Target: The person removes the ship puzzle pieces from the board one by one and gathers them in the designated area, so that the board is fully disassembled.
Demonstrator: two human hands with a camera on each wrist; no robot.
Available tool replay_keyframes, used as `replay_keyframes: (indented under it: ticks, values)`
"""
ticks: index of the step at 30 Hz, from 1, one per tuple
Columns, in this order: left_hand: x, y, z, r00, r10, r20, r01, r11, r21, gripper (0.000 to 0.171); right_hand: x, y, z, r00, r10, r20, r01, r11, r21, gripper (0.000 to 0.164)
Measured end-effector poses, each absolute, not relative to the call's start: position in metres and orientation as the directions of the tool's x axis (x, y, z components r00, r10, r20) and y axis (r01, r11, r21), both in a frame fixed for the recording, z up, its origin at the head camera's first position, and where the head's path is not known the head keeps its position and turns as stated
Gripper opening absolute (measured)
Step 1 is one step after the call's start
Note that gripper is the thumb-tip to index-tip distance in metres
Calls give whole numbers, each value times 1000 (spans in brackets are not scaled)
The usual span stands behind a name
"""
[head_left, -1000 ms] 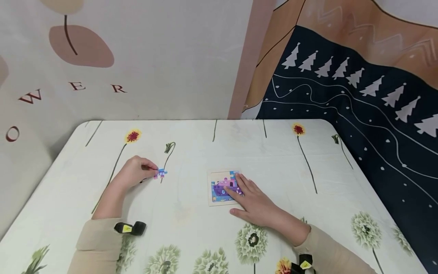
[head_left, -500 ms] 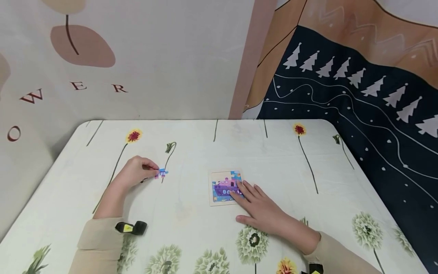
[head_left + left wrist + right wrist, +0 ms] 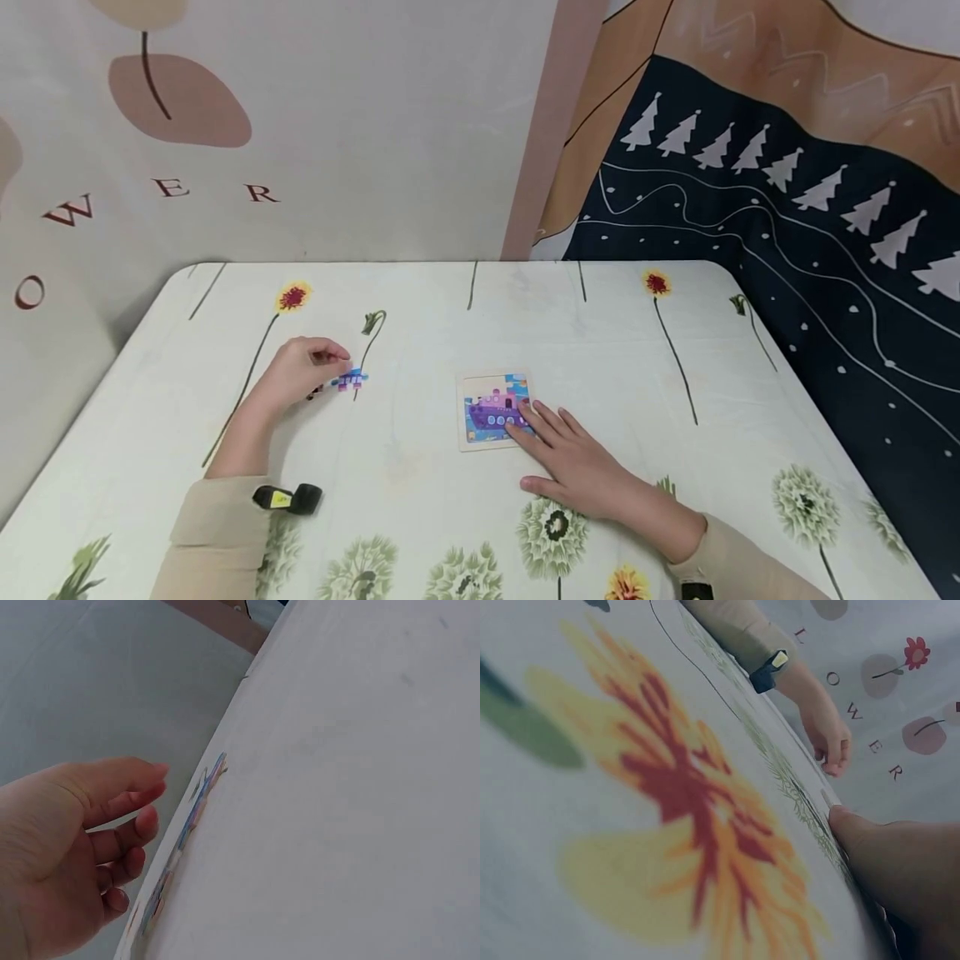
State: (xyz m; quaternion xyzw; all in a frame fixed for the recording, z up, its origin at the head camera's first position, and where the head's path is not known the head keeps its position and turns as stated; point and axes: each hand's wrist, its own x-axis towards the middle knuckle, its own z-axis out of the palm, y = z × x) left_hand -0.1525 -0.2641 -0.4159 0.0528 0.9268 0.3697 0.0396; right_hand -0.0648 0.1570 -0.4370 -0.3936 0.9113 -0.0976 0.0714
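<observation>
My left hand [image 3: 303, 367] is just over a small group of blue and pink jigsaw pieces [image 3: 350, 381] at the left of the table. In the left wrist view, the fingers of that hand [image 3: 82, 840] are loosely bent, with a gap between the fingertips and the flat-lying pieces [image 3: 187, 825]. The palm partly covers the group from above. A square jigsaw puzzle [image 3: 491, 412] with a purple and pink ship in a pale frame lies near the middle. Straight, spread fingers of my right hand [image 3: 573, 458] rest on its right edge.
A white cloth [image 3: 420, 500] printed with flowers covers the table. Behind its far edge stands a pale wall hanging [image 3: 375, 142] with letters, and a dark one [image 3: 675, 200] with trees is at the right. Black wrist straps [image 3: 288, 500] sit on the sleeves.
My left fingers have risen slightly off the pieces, showing more of the group. The right hand has slid to the right, uncovering more of the ship puzzle.
</observation>
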Motion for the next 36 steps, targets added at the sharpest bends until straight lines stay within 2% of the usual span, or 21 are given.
replay_keyframes:
  ticks: [16,25,36]
  values:
    - [-157,-192,-405,-982,185,37,148,633,760,13,-65,156,-436,-683,-728,-55,-698,673,-245,67]
    - [-160,-144,-406,-946,315,77,255,578,776,16,-65,155,-436,-689,-722,-68,-687,680,-258,67]
    - [-164,-105,-420,-888,455,65,310,489,816,20,-65,156,-435,-689,-720,-85,-684,684,-254,67]
